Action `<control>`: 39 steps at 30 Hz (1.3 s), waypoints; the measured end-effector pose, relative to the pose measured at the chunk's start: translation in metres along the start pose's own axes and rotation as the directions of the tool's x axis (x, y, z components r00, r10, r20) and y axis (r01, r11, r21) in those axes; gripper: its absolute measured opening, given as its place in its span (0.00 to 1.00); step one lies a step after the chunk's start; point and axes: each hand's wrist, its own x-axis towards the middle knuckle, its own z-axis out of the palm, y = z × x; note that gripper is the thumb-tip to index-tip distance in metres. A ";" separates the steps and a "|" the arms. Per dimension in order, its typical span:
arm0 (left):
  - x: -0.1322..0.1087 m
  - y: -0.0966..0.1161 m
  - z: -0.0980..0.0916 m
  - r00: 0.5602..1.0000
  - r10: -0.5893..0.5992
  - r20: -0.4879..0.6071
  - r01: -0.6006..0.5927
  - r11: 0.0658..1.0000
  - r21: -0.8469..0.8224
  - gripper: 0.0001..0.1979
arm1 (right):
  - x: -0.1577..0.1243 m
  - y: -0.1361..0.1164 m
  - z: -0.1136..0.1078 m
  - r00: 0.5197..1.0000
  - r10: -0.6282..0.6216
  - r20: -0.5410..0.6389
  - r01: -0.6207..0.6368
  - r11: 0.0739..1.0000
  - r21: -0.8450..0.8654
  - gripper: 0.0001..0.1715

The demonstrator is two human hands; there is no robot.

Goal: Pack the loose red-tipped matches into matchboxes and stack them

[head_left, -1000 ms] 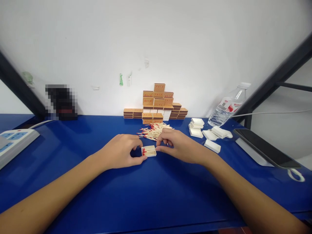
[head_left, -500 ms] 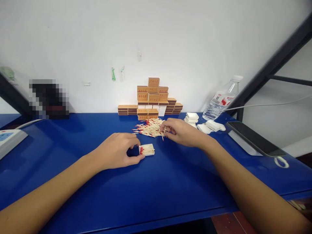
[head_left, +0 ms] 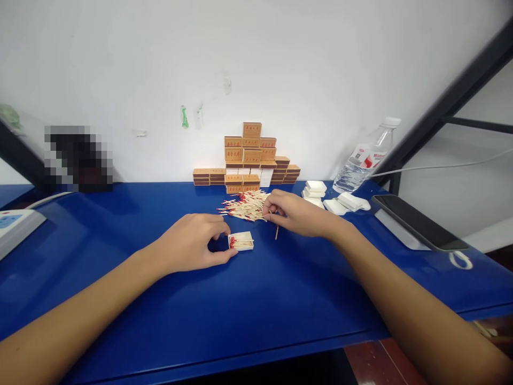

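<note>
A small white matchbox tray (head_left: 241, 241) with a few red-tipped matches in it lies on the blue table (head_left: 256, 299). My left hand (head_left: 191, 241) grips the tray's left end between thumb and fingers. My right hand (head_left: 294, 213) is at the right edge of a loose pile of matches (head_left: 243, 206), fingers pinched on matches. One match (head_left: 277, 232) hangs or lies just below that hand.
Stacked brown matchboxes (head_left: 249, 159) stand against the wall. Several empty white trays (head_left: 334, 199) lie at the right, near a water bottle (head_left: 364, 159). A phone (head_left: 419, 222) rests at the far right. A power strip (head_left: 14, 230) sits at the left edge.
My right hand left the tray, reached back to the match pile and pinched up matches. The left hand kept hold of the tray. The camera shifted a little.
</note>
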 end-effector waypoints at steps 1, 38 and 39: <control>0.000 0.000 0.000 1.000 -0.003 -0.001 0.003 1.000 0.004 0.13 | -0.001 -0.002 0.000 1.000 -0.007 -0.026 0.007 1.000 0.018 0.04; -0.001 0.003 0.004 0.998 0.031 -0.048 -0.030 0.999 0.016 0.13 | -0.008 -0.049 0.028 0.983 -0.180 -0.033 0.182 0.980 0.080 0.04; -0.001 0.003 0.004 0.998 0.033 -0.047 -0.032 0.999 0.015 0.13 | -0.008 -0.048 0.028 0.982 -0.189 -0.030 0.191 0.978 0.087 0.03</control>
